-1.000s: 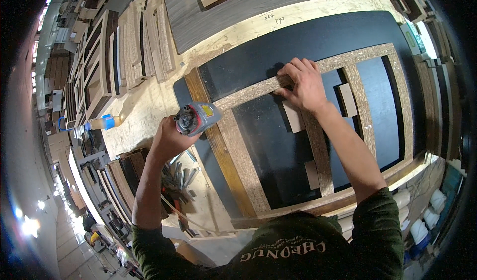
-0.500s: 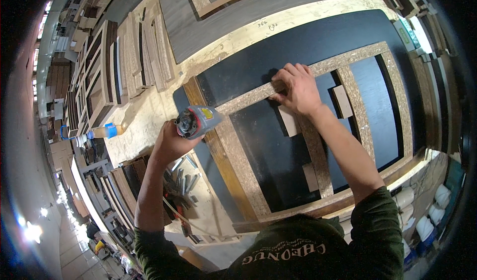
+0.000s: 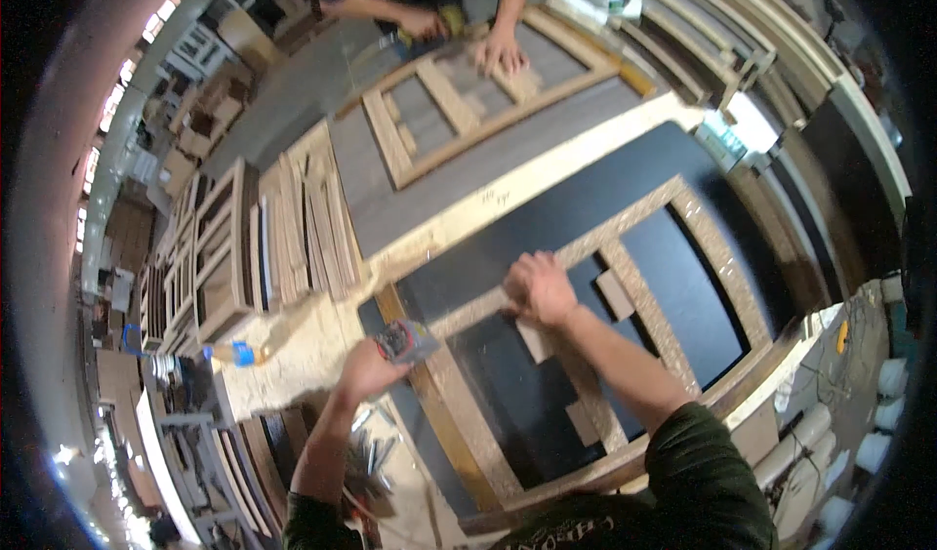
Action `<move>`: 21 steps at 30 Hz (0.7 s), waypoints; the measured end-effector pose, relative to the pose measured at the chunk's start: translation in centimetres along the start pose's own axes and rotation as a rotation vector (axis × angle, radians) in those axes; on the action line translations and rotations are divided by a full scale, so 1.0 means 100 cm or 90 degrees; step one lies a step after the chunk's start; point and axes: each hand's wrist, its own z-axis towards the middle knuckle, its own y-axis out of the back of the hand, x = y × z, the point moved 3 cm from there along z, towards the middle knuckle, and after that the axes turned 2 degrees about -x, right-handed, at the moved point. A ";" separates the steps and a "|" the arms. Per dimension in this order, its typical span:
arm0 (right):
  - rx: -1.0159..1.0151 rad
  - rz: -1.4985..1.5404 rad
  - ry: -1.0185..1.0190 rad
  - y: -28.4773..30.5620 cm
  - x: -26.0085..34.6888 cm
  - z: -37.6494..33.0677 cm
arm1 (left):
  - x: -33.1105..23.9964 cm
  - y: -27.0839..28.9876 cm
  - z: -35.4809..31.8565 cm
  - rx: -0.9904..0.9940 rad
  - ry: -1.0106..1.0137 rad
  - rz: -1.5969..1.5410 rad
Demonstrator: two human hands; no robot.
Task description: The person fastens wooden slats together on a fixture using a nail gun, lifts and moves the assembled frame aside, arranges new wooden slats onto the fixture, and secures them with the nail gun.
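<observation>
My left hand (image 3: 365,367) is closed round the grip of a grey and red air staple gun (image 3: 418,344). The tool's head is over the far-left corner of a particleboard frame (image 3: 625,220); its nose is hidden. This frame lies on a black panel (image 3: 576,187) and has several crossbars, with small pale blocks (image 3: 615,294) beside them. My right hand (image 3: 543,290) grips the frame's far rail near a crossbar, fingers curled over it. Along the frame's left side runs a brown wooden strip (image 3: 444,438).
Metal staple strips (image 3: 371,450) lie beside my left forearm. A bottle with a blue label (image 3: 237,354) lies at the left, near stacked wooden strips (image 3: 310,228). Across the bench, another person's hand (image 3: 501,52) rests on a second frame (image 3: 429,164) on a grey panel.
The view has tipped up, so the bench sits lower and the other person shows at the top. My hands keep nearly the same places on the staple gun and frame.
</observation>
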 end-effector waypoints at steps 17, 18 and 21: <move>0.034 0.031 0.003 0.052 -0.014 -0.015 | -0.109 -0.010 -0.257 -0.011 0.079 -0.240; 0.038 0.037 0.000 0.065 -0.015 -0.021 | -0.113 -0.010 -0.270 -0.070 0.081 -0.231; 0.067 0.036 -0.038 0.094 -0.026 -0.032 | -0.124 -0.034 -0.284 0.042 -0.040 -0.497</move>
